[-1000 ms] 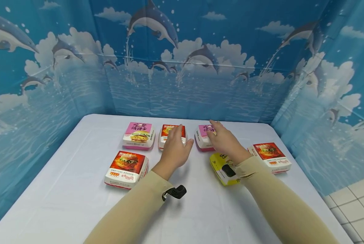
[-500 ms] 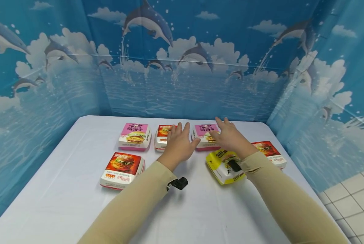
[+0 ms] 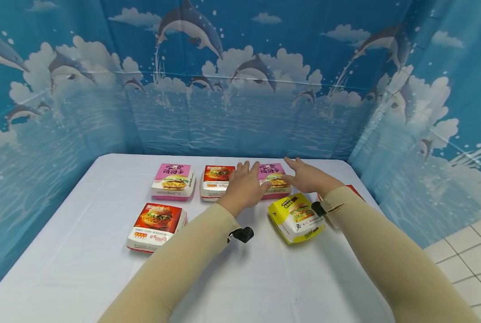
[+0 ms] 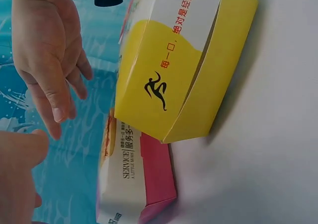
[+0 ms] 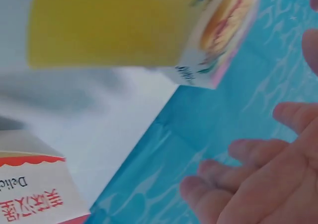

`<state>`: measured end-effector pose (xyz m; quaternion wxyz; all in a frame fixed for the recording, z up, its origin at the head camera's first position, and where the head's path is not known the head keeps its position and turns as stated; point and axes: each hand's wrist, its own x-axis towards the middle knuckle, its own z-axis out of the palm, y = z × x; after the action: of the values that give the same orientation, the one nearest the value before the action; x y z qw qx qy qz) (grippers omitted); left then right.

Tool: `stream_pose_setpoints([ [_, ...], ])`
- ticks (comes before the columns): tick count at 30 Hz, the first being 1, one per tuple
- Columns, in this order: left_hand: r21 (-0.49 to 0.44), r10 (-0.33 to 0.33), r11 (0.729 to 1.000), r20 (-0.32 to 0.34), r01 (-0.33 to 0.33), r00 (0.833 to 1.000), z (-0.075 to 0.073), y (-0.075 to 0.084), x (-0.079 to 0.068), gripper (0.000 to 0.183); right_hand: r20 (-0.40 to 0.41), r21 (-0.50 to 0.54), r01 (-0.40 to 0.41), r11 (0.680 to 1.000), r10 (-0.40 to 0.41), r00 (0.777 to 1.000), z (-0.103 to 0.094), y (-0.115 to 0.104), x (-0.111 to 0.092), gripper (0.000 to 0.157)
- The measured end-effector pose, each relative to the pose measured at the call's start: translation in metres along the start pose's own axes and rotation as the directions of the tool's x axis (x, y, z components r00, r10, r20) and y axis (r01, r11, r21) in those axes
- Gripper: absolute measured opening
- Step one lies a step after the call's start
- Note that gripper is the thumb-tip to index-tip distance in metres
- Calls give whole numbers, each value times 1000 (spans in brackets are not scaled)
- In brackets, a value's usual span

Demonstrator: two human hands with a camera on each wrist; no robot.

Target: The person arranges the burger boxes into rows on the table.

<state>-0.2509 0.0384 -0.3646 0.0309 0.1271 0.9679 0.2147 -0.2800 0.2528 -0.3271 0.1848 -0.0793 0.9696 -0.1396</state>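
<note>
My left hand (image 3: 244, 188) hovers with fingers spread between the back middle red-and-white burger box (image 3: 217, 175) and the back right pink burger box (image 3: 273, 172), partly covering both in the head view. Holding nothing, my right hand (image 3: 310, 178) extends its fingers just behind the yellow burger box (image 3: 296, 219). In the left wrist view, that yellow box (image 4: 164, 80) stands beside the pink one (image 4: 126, 174), and the right palm (image 4: 47, 50) shows apart from them. The right wrist view has the right fingers (image 5: 213, 191) away from any box.
A pink burger box (image 3: 172, 181) sits at the back left, with a red-and-white one (image 3: 157, 226) in front of it. Another red box (image 3: 354, 192) is mostly hidden behind the right sleeve. A blue dolphin curtain (image 3: 224, 116) hangs behind the white table (image 3: 240, 291).
Both hands have shifted rightward over the boxes, and the yellow and right pink boxes show more. The view has turned slightly right. The boxes keep their places.
</note>
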Motion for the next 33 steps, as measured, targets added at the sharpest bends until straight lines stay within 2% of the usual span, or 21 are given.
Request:
stream_pose_setpoints([
  [7, -114, -20, 993, 27, 23, 999, 12, 5, 16, 81, 35, -9, -21, 1000, 21, 999, 4, 10, 15, 82],
  [15, -265, -89, 959, 50, 99, 995, 25, 2, 34, 79, 80, -4, -59, 998, 59, 995, 5, 14, 28, 80],
  [22, -265, -94, 958, 65, 108, 993, 33, 0, 44, 74, 119, -12, -83, 996, 84, 989, 5, 3, 33, 78],
  [29, -324, -122, 934, 103, 150, 987, 39, -3, 47, 66, 153, -77, -56, 995, 68, 986, 5, -4, 37, 72],
  [33, -343, -125, 928, 90, 149, 988, 42, -5, 49, 65, 145, -104, -52, 993, 67, 987, -1, -3, 38, 72],
])
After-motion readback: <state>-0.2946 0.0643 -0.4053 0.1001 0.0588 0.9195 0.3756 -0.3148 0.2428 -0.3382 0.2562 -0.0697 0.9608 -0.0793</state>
